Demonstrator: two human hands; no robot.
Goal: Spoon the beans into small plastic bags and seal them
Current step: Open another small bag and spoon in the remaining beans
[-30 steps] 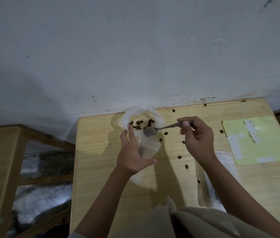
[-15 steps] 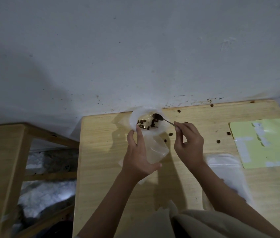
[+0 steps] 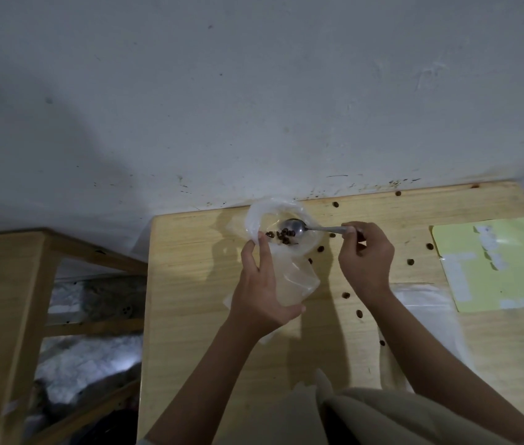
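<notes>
Beans (image 3: 281, 236) lie in a small dark heap inside the open mouth of a clear plastic bag (image 3: 286, 271), which sits at the far edge of the wooden worktop (image 3: 196, 284), close against the wall (image 3: 254, 91). The left hand (image 3: 259, 290) is curled round the bag's lower part, thumb and fingers wrapped about the film, with one finger raised to the near rim so the mouth stays wide. The right hand (image 3: 366, 258) pinches the handle end of a metal spoon (image 3: 296, 228) between thumb and fingertips; the bowl of the spoon rests just inside the bag's mouth, beside the heap, and whether it carries any beans I cannot tell. The step in hand looks like working the spoon at the bag's mouth. To do it well, I would keep the spoon's bowl well within the rim and tip it slowly, so that nothing bounces off the film. The left hand should hold the mouth round and steady, not squeeze, since thin plastic folds in easily and would close the opening. Loose beans (image 3: 345, 295) scattered over the worktop near the right wrist suggest spills are a real risk here. A pale sheet of plastic (image 3: 421, 303) lies partly under the right forearm, and a yellow-green card (image 3: 495, 261) rests further right, both well clear of the work.
</notes>
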